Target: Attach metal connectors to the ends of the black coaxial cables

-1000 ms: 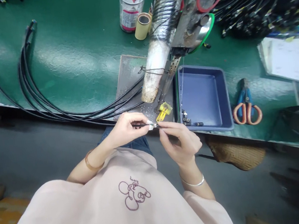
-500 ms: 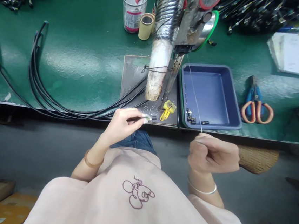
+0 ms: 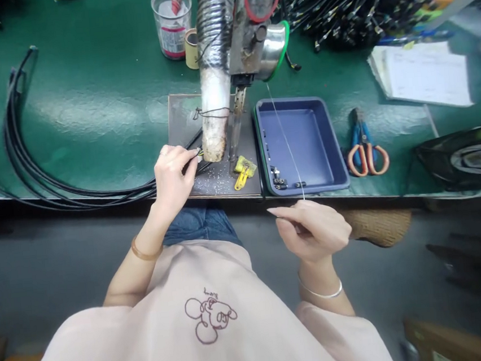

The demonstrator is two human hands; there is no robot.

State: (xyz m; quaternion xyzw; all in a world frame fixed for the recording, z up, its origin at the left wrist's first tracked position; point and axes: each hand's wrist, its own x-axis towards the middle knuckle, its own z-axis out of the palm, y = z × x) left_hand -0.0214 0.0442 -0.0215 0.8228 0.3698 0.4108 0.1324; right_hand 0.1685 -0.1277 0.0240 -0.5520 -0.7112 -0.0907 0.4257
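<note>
My left hand pinches the end of a black cable and holds it on the dark metal plate, just left of the pale nozzle of the bench machine. My right hand is below the bench edge, fingers pinched on a thin solder wire that runs up to a spool on the machine. A yellow clip lies on the plate between my hands.
A blue tray with several small parts sits right of the plate. Orange-handled scissors lie beyond it. A clear cup and a tape roll stand at the back. Cable bundles and papers fill the right.
My left hand has carried the cable end up onto the plate beside the nozzle. My right hand left the cable end, took the thin wire and now holds it lower with fingers partly extended.
</note>
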